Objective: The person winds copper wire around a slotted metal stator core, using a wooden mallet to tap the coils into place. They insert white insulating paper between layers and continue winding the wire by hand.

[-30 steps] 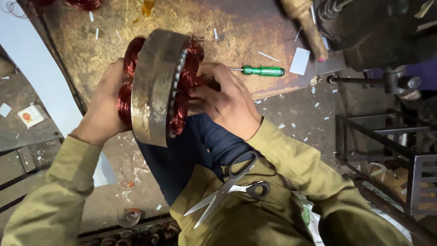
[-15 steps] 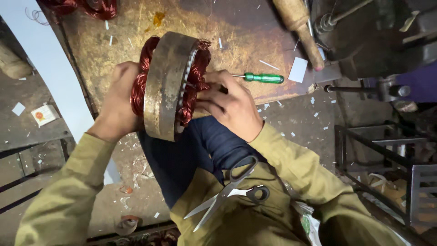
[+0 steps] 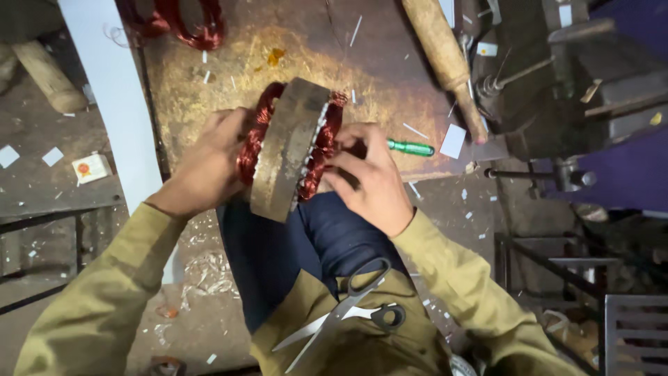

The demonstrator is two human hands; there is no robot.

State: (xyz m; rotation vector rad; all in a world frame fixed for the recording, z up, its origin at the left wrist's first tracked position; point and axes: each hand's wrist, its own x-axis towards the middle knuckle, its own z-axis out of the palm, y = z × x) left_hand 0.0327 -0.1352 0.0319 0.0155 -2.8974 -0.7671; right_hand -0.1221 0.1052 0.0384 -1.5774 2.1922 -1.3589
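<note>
A round motor stator (image 3: 287,147) with a grey metal core and red copper windings stands on edge over my lap, at the near edge of a worn wooden board (image 3: 376,63). My left hand (image 3: 209,163) cups its left winding side. My right hand (image 3: 369,174) presses against the right winding side, fingers curled at the coils. A green-handled screwdriver (image 3: 410,147) lies on the board just beyond my right hand. Scissors (image 3: 348,313) rest on my olive jacket, below both hands.
A wooden mallet handle (image 3: 445,63) lies diagonally on the board at upper right, beside a dark metal vise (image 3: 550,83). A loose coil of red copper wire (image 3: 184,21) lies at the board's top left. White paper scraps litter the floor. A metal frame (image 3: 557,271) stands at right.
The stator and both hands have shifted right and slightly down in view, tilting a little. The grip on both sides is unchanged.
</note>
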